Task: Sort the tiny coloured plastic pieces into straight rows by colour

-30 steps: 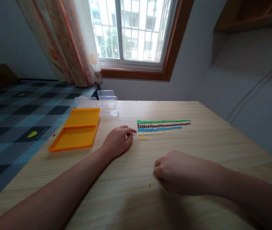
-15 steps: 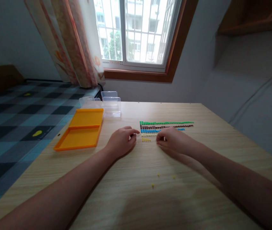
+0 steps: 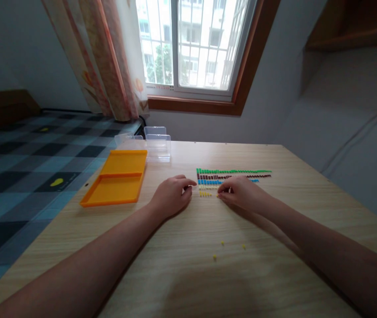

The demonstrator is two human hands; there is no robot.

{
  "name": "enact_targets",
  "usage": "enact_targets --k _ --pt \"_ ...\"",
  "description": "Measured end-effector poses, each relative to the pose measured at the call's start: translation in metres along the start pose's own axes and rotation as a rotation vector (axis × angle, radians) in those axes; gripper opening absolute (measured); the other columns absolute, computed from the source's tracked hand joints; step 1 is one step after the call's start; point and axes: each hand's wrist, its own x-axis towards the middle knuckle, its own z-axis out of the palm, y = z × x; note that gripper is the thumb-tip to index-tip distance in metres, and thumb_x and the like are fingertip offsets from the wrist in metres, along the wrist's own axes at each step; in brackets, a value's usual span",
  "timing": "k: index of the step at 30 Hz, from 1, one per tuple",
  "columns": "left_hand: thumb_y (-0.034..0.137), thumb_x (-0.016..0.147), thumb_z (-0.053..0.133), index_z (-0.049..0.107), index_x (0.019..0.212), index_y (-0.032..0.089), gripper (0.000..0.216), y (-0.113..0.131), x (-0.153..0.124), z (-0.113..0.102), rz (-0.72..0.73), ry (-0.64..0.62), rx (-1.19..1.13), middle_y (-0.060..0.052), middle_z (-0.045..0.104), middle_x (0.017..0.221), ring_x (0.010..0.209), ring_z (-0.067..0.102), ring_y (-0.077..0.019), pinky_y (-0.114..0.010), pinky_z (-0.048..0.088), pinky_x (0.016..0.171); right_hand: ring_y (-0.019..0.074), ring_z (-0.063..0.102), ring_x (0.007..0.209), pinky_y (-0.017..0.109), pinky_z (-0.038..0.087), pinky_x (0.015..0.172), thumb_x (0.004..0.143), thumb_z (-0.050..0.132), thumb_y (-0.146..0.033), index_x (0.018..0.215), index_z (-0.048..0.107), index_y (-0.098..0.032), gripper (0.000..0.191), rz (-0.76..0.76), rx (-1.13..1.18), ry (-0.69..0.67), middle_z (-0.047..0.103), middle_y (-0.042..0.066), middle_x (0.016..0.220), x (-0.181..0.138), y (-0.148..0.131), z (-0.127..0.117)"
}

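Note:
Rows of tiny beads lie on the wooden table (image 3: 291, 176): a green row (image 3: 234, 171), a brown row (image 3: 215, 176), a blue row (image 3: 208, 181), a pale row (image 3: 210, 187) and a short yellow row (image 3: 204, 194). My left hand (image 3: 171, 196) rests on the table at the rows' left end, fingers curled, forefinger tip by the pale row. My right hand (image 3: 241, 194) lies on the rows' middle, fingertips pinched together at the yellow row's right end; what it pinches is too small to see. Three loose yellow beads (image 3: 223, 243) lie nearer me.
An open orange tray box (image 3: 117, 179) sits at the table's left. Behind it stand clear plastic boxes (image 3: 157, 143). A checked bed cover (image 3: 25, 168) lies left of the table. A window and curtain are at the back, a grey wall at the right.
My right hand went from the near table, by the loose yellow beads, forward to the bead rows. The left hand stayed put. The view shifted slightly.

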Motion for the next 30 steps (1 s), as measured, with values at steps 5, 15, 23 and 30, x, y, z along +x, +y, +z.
enact_targets --k 5,15,23,30 --pt "0.015 0.087 0.055 0.079 0.103 0.021 0.029 0.000 0.000 0.000 -0.003 0.001 0.005 -0.004 0.072 0.090 0.069 0.062 -0.0151 -0.028 0.049 0.070 0.0098 0.063 0.071 0.019 0.040 0.067 0.084 0.065 -0.016 0.084 0.079 -0.020 0.014 -0.015 -0.009 -0.012 0.073 -0.001 0.081 0.000 0.001 0.005" --pt "0.016 0.087 0.055 0.079 0.103 0.020 0.029 0.002 0.001 -0.001 0.001 -0.001 -0.001 -0.004 0.072 0.092 0.071 0.063 -0.0163 -0.030 0.050 0.072 0.0117 0.064 0.075 0.020 0.042 0.070 0.086 0.064 -0.017 0.086 0.080 -0.018 0.016 -0.046 0.017 0.030 0.074 0.002 0.084 0.006 -0.007 0.011" --pt "0.015 0.088 0.054 0.079 0.103 0.021 0.029 0.002 0.000 0.000 0.005 -0.001 0.005 -0.005 0.072 0.091 0.071 0.063 -0.0160 -0.029 0.050 0.072 0.0101 0.062 0.073 0.019 0.040 0.069 0.086 0.064 -0.015 0.085 0.079 -0.018 0.016 -0.061 0.006 0.030 0.073 0.001 0.082 0.006 -0.004 0.012" --pt "0.015 0.087 0.054 0.079 0.102 0.020 0.029 0.004 0.001 -0.002 0.004 -0.004 -0.006 -0.005 0.072 0.090 0.074 0.064 -0.0168 -0.030 0.050 0.073 0.0117 0.062 0.077 0.020 0.041 0.072 0.088 0.064 -0.017 0.089 0.080 -0.018 0.016 -0.094 -0.094 0.052 0.073 0.004 0.086 -0.002 -0.004 -0.001"
